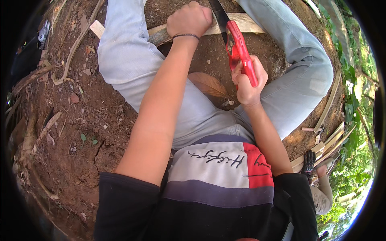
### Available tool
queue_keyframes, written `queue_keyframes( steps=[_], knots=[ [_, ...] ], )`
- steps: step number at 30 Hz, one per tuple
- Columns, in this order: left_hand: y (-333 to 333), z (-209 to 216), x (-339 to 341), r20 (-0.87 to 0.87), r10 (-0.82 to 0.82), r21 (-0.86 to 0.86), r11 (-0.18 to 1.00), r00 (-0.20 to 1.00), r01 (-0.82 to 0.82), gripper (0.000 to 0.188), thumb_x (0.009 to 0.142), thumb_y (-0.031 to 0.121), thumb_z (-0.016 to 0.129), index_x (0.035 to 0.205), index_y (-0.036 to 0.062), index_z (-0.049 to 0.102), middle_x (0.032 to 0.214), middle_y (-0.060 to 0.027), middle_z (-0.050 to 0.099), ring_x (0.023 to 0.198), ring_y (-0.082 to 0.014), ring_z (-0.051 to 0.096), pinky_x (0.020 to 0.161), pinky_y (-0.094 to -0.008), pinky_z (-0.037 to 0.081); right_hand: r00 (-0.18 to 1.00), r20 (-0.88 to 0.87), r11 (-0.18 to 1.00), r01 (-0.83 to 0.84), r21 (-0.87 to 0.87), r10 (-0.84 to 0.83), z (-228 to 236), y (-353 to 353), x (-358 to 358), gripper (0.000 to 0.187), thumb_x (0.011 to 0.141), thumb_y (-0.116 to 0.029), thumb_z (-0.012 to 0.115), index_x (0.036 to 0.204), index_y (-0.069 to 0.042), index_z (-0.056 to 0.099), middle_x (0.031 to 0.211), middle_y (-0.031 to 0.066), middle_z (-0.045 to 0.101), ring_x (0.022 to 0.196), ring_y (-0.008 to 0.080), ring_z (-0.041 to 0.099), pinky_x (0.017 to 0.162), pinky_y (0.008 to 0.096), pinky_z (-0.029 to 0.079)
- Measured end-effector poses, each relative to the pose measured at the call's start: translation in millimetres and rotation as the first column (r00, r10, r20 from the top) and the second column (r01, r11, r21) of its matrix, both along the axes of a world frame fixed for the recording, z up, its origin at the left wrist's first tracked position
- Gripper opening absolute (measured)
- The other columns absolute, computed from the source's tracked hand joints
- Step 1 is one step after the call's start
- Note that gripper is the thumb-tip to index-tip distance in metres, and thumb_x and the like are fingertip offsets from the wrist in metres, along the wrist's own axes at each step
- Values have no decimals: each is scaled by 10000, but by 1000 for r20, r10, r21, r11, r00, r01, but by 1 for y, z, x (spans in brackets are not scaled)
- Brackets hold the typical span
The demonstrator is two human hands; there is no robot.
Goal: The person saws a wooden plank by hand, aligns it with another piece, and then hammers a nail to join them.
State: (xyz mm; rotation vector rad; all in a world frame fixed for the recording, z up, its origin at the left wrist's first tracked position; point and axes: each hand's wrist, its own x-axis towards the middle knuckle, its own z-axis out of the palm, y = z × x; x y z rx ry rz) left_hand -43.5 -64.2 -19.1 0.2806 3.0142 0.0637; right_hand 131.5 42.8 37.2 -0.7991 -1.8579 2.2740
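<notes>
A brown leaf (208, 84) lies on reddish soil (96, 124) near green foliage (350, 170).

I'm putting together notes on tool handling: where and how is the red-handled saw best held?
Probably by the red handle, approached from its near end, on the person's side, as the right hand does. That long handle slants back toward the body, giving fingers room to wrap, while the dark blade extends away.

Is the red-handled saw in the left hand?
No, the right hand grips the red-handled saw; the left hand is closed at the wooden piece.
</notes>
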Motion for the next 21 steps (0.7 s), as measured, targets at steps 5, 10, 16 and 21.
queue_keyframes(
  steps=[5,10,16,21],
  knots=[
    [1,2,-1,-9,-2,23,1000,1000,2,343,844,342,492,784,59,676,776,-179,703,691,-349,702,641,-488,566,991,-131,998,29,-59,-37,-15,8,-47,78,699,-34,555,771,-4,550,658,15,541,578,68,463,544,231,415],
    [0,6,-2,15,4,35,999,1000,-5,345,841,345,501,771,57,677,747,-189,695,674,-363,697,623,-494,562,982,-190,998,-6,59,17,-17,8,-52,126,678,-24,564,796,16,578,648,20,562,579,73,483,552,234,428],
    [-2,2,1,-21,10,50,999,1000,-9,344,842,344,500,774,59,682,736,-189,693,664,-366,695,611,-495,561,969,-245,988,17,153,21,-20,0,-49,139,677,-13,566,807,29,589,631,21,577,558,75,510,544,235,443],
    [-1,4,-1,-27,17,44,999,999,-16,340,839,333,496,759,58,678,733,-182,696,659,-361,695,609,-489,563,973,-233,993,36,111,-9,-15,7,-51,131,682,-11,562,804,30,586,606,16,567,549,71,513,534,230,441]
  ],
)
